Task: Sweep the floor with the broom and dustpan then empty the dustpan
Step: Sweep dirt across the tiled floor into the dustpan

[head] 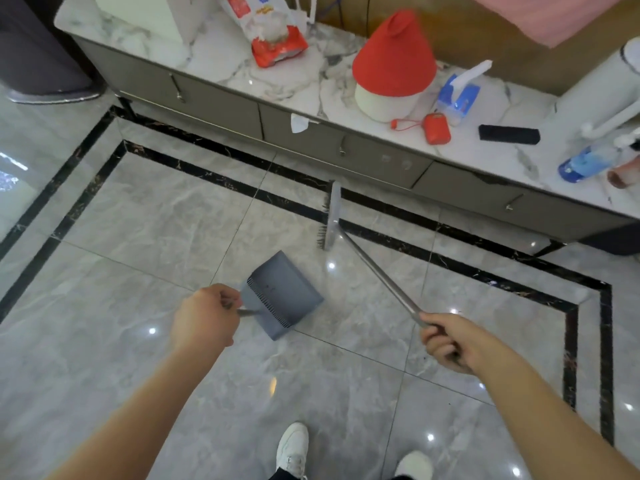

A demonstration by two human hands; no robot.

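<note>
My left hand [204, 317] grips the thin handle of a grey dustpan [282, 294], whose toothed rim faces me and whose pan slopes toward the floor. A broom with a long metal pole [377, 275] is in my right hand [450, 342], which is closed around the pole's near end. The broom's pale head [331, 216], with dark bristles on its left side, rests on the grey marble floor [156, 216] just in front of the cabinet, a short way beyond the dustpan. I cannot make out any dirt on the tiles.
A low grey cabinet with a marble top [311, 84] runs across the back, carrying a red cone lid [393, 57], a snack bag [273, 32], a blue tissue pack [457, 98], a red pouch [437, 128] and a bottle [588, 162]. A dark bin [38, 53] stands far left. My white shoes [292, 448] are below.
</note>
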